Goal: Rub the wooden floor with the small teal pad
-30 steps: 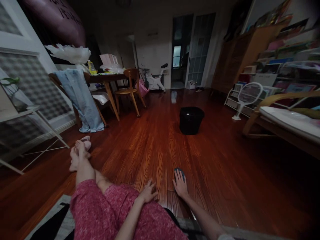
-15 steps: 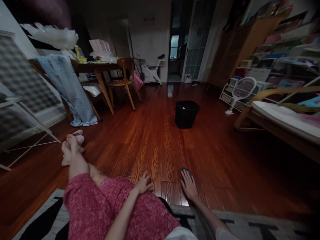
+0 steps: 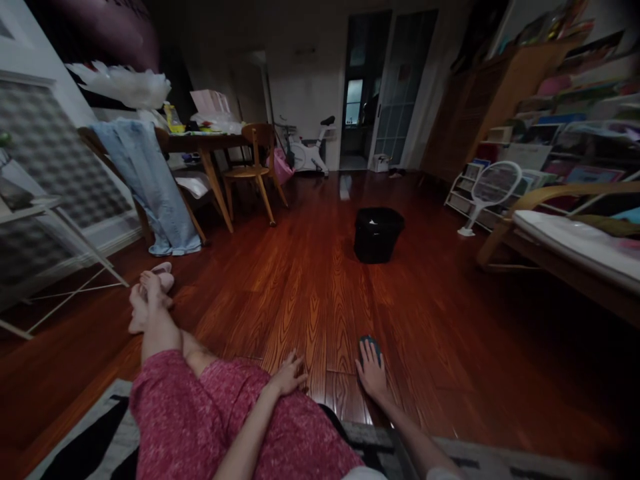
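My right hand (image 3: 371, 371) lies over a dark computer mouse (image 3: 369, 344) on the wooden floor, its fingers stretched along the top. Only the mouse's front and edges show past the fingers. My left hand (image 3: 289, 377) rests at the edge of red patterned shorts (image 3: 225, 413), palm down. Its fingers are loosely apart and hold nothing. Both forearms reach in from the bottom of the view. My bare legs stretch out to the left, the feet (image 3: 150, 293) crossed beside a pink slipper (image 3: 165, 275).
A black bin (image 3: 379, 235) stands on the floor ahead. To the left are a table with chairs (image 3: 257, 150), jeans (image 3: 150, 187) over a chair and a white stand (image 3: 85, 247). A wooden lounge chair (image 3: 565, 233) and a white racket-shaped object (image 3: 495, 183) are on the right. A rug (image 3: 85, 433) lies beneath me.
The view has tilted slightly up and turned a little left. My right hand and the mouse have slid slightly left across the floor. My left hand stays on the shorts.
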